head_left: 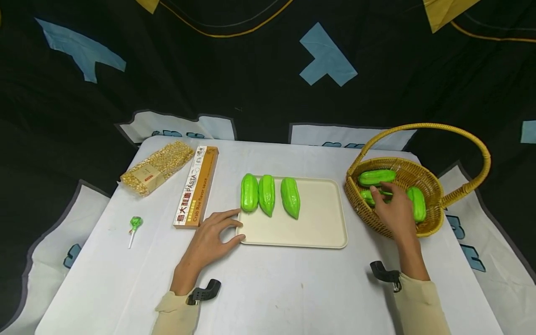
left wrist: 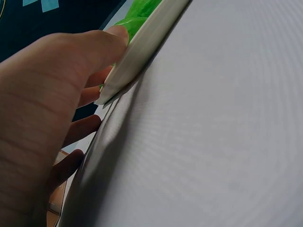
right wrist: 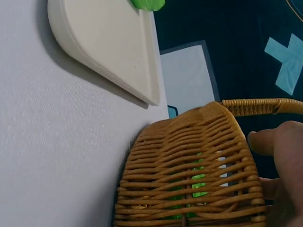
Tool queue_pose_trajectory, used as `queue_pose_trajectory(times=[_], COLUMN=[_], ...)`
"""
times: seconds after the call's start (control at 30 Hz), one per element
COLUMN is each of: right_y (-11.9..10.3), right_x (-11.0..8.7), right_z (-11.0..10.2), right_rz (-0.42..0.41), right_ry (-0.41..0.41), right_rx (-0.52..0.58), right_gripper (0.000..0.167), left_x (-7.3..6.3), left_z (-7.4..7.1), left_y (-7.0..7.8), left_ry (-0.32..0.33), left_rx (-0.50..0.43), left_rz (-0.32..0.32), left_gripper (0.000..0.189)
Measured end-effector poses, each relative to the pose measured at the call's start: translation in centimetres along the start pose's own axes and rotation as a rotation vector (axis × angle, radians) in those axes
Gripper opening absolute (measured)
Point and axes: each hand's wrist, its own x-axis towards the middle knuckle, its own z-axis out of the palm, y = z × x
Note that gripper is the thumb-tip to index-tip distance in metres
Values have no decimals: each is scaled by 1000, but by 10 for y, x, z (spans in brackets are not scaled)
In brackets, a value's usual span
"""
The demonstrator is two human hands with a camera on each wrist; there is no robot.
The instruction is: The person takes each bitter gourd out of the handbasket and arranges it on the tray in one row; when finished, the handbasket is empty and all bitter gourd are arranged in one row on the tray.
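Observation:
My left hand (head_left: 211, 238) rests at the left edge of a cream tray (head_left: 318, 209), its fingers spread and thumb touching the rim near the front corner. Three glossy green ribbed vegetables with tapered ends, the middle one a green vegetable (head_left: 266, 194), lie side by side on the tray's left half. My right hand (head_left: 395, 211) reaches down into a wicker basket (head_left: 433, 195), over more of these vegetables; one green vegetable (head_left: 377, 177) lies just beyond the fingertips. In the right wrist view the thumb extends above the basket rim (right wrist: 189, 156); the other fingers are mostly hidden.
A pasta box (head_left: 197, 186) lies left of the tray, beside a clear bag of yellow grains (head_left: 159, 167). Nearer the left edge is a green-wrapped lollipop (head_left: 135, 223). The basket's tall handle (head_left: 481, 149) arches over it. Dark cloth hangs behind the white table.

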Motion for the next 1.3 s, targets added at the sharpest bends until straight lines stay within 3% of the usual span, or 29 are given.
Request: queue_pose_trajectory(times=[0.37, 0.6, 1.3], right_y=[8, 13, 23], right_x=[12, 21, 34], right_z=[1, 1, 1], right_rz=[40, 72, 126], right_ry=[-38, -70, -119], right_rx=[-106, -173, -200], right_gripper=[64, 69, 83], left_x=[1, 0, 0], left_z=[1, 1, 1], left_y=[-1, -1, 1], left_ry=[4, 15, 16], left_rx=[-2, 4, 4], left_rz=[-2, 9, 12], left_gripper=[31, 31, 32])
